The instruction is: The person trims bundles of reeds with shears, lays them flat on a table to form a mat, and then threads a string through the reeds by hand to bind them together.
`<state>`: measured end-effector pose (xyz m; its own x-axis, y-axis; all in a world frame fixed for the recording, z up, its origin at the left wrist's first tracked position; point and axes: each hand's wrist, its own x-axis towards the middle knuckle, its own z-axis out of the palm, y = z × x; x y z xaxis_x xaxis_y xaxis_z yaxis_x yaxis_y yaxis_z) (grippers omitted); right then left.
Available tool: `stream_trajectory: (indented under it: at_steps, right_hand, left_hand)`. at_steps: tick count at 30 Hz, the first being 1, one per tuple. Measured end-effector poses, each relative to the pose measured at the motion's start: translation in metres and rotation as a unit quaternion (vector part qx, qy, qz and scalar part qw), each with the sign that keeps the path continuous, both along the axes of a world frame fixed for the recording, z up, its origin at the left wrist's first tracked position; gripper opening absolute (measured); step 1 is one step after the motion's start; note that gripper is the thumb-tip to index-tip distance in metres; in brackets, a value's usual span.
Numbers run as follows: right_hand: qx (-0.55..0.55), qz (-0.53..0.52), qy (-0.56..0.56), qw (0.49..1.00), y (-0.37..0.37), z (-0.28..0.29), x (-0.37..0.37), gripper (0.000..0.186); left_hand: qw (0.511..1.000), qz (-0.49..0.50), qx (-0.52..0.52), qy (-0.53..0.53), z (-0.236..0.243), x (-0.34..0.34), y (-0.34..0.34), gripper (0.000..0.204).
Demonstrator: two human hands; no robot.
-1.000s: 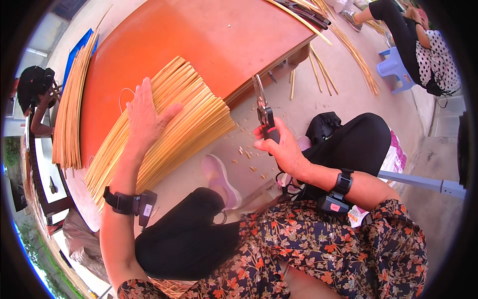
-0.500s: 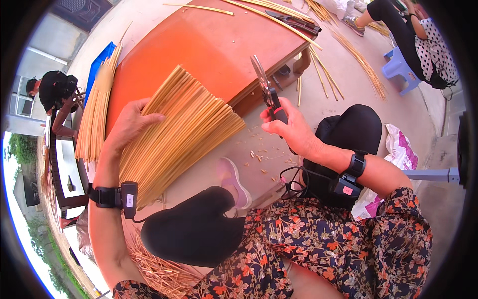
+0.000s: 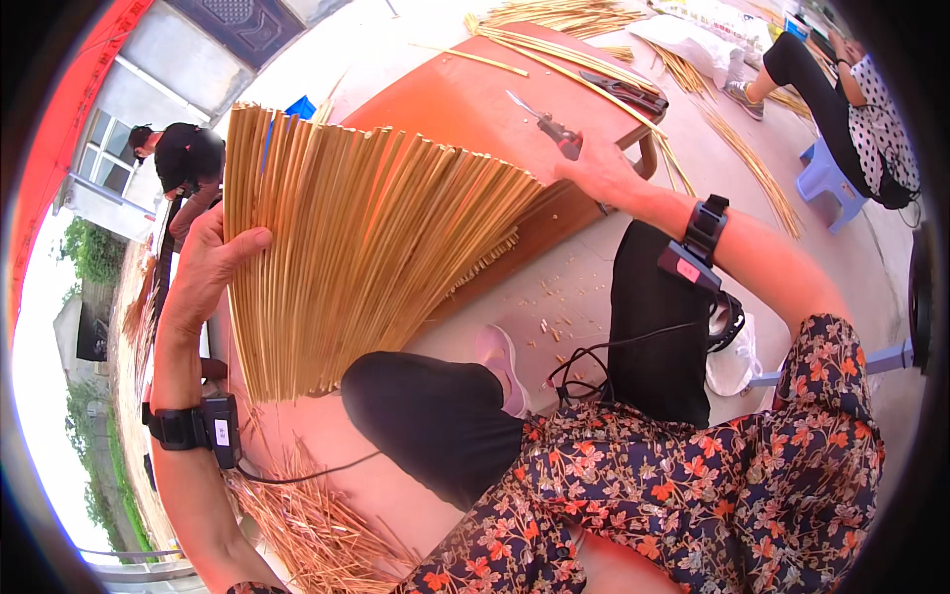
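Tan sticks (image 3: 356, 228) fan out left of centre, left hand (image 3: 203, 265) pinching their edge, right hand (image 3: 609, 170) wrapped around a tool (image 3: 565, 141) at upper centre; positioning seems underway, calling for steady support next.

A co-worker (image 3: 876, 124) sits by a blue stool (image 3: 827, 185); a red banner (image 3: 61, 119) slants past a window (image 3: 107, 150) (green shrubs (image 3: 91, 247) show below)

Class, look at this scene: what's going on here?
A seated person's left hand grips one edge of a fanned row of sticks. The right hand is at the handles of some clippers over the orange table; its grip is partly hidden. Loose strips lie heaped on the ground.
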<state>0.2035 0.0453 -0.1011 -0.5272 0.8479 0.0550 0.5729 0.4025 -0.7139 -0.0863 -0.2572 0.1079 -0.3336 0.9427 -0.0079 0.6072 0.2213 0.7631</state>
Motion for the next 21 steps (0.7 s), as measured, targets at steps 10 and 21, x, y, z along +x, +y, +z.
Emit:
stream_trajectory:
  at_steps: [10,21]
  right_hand:
    - [0.175,0.007,-0.148,0.973,0.039,-0.01,-0.032,0.053]
    - [0.241,-0.049,-0.234,0.94,0.052,-0.017,-0.009,0.062]
  left_hand:
    - [0.994,0.082,0.075,-0.006,0.027,0.0,-0.109,0.039]
    - [0.986,0.145,0.086,0.002,-0.002,0.009,-0.189,0.036]
